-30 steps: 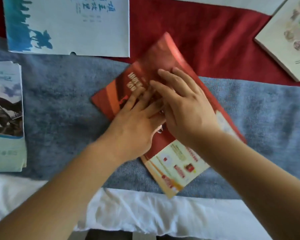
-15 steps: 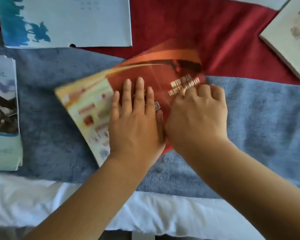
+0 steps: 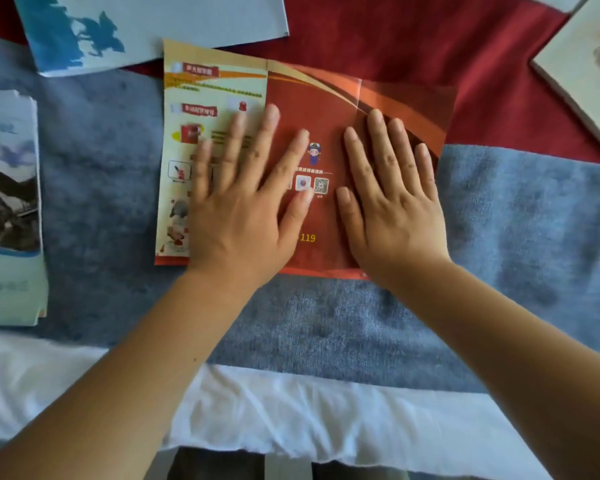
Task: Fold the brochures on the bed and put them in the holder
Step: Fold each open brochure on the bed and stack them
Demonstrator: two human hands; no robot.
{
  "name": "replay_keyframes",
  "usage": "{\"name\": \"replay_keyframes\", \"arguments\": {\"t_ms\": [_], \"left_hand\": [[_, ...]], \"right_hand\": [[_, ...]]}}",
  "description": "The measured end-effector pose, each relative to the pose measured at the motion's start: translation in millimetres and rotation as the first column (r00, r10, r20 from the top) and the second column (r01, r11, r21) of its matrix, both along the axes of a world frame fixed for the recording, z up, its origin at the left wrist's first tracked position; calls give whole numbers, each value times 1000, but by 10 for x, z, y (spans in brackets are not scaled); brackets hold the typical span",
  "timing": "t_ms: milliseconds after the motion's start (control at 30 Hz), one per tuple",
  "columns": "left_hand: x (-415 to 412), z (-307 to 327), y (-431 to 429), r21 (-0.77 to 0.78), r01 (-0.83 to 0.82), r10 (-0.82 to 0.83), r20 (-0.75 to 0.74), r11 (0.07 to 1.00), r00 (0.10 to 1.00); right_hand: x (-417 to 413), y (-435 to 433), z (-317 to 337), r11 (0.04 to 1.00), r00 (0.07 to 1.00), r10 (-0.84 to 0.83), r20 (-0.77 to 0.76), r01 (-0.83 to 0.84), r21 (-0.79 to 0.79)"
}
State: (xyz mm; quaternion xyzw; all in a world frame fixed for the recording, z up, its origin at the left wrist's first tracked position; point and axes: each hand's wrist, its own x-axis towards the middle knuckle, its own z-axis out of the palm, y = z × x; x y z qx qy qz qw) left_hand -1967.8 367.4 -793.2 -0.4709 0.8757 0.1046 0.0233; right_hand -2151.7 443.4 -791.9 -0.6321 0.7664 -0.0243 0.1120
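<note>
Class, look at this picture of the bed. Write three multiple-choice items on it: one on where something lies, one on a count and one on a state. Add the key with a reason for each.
1. Where is the stack of brochures relative to the red brochure?
A. to its left B. to its right C. on top of it
2. How many hands press on the red brochure?
A. none B. one C. two
3. What state is the red brochure in?
A. rolled up B. spread open flat C. folded shut

Key: 1 A, the stack lies at the left edge, apart from it. 2 C, the left hand and the right hand both lie on it, fingers straight. 3 B, three panels show, with creases between them.
</note>
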Motion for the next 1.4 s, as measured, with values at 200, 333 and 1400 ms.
{"name": "replay_keyframes", "arguments": {"t_ms": [200,333,1400], "left_hand": [[222,15,-93,17,-94,95,-11,995,995],[178,86,-71,146,-103,125,-152,984,980],[118,-27,281,55,-42,47,-98,998,994]], "right_hand": [[21,6,19,1000,997,-17,69,18,-25],[78,9,39,997,990,-73,118,75,-16],[353,32,23,992,983,-104,151,114,-60]]}}
